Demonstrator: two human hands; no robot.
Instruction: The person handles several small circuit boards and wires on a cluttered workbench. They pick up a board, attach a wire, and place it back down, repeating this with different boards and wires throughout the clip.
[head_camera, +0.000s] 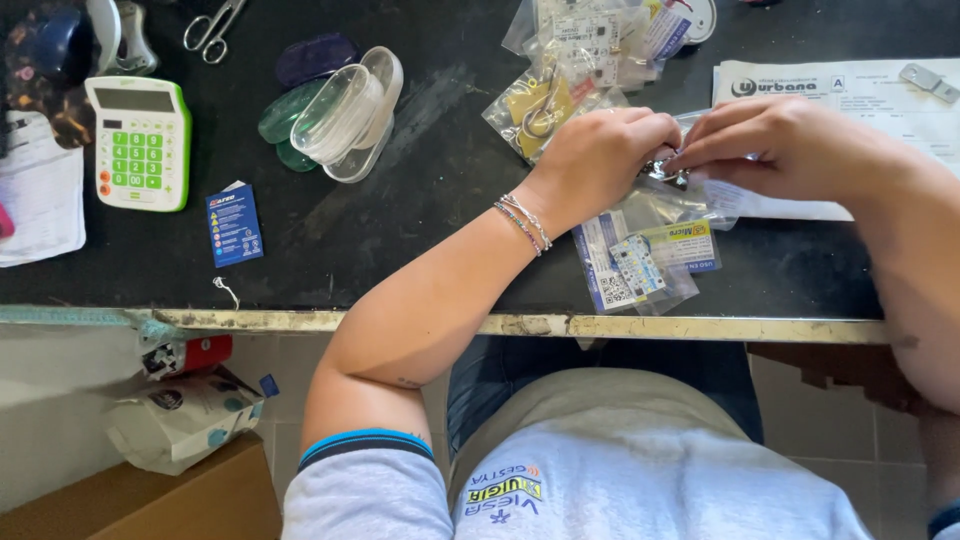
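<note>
Near the desk edge lay two labelled plastic packets. Above them, the left hand and right hand, fingers curled, pinched one small metal part between their fingertips. Farther off lay one green calculator and one pair of scissors.

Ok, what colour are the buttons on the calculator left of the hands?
Green buttons on the white, green-edged calculator, in the head view.

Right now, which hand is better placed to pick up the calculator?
Probably the left hand. The calculator lies far to its left on the dark table, while the right hand sits further right. Both hands pinch a small metal part over clear bags.
</note>
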